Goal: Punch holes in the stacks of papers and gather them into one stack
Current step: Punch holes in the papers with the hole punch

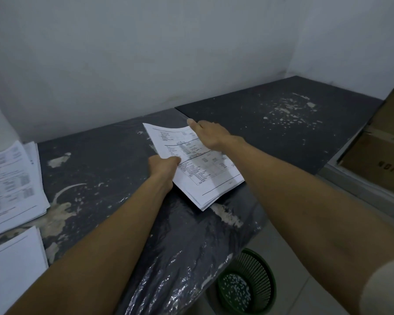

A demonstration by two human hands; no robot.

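A: Entry. We have one thin stack of printed sheets (198, 164) on the dark desk (100, 169), lying skewed at its middle. Our left hand (163, 168) pinches the stack's left edge, thumb on top. Our right hand (210, 135) lies flat on the stack's far right corner with straight fingers, pressing, holding nothing.

B: Progress?

A: We judge it partway. Left of the held stack, at the desk's left edge, sit a second stack (11, 183) and, nearer us, a third (11, 269), so the gathering is not done. Below and right of the held stack, a green mesh basket (248, 285) on the floor holds white flecks, likely punch chads, so some punching seems done. We cannot see holes in any sheet, and no punch is in view.

B: Materials?

A: Paper: limp, white, tabular print, edges slightly fanned. The desk is matte dark, scuffed with pale patches; its near edge carries crinkled glossy film. Right of the stack is a cardboard box (378, 155).
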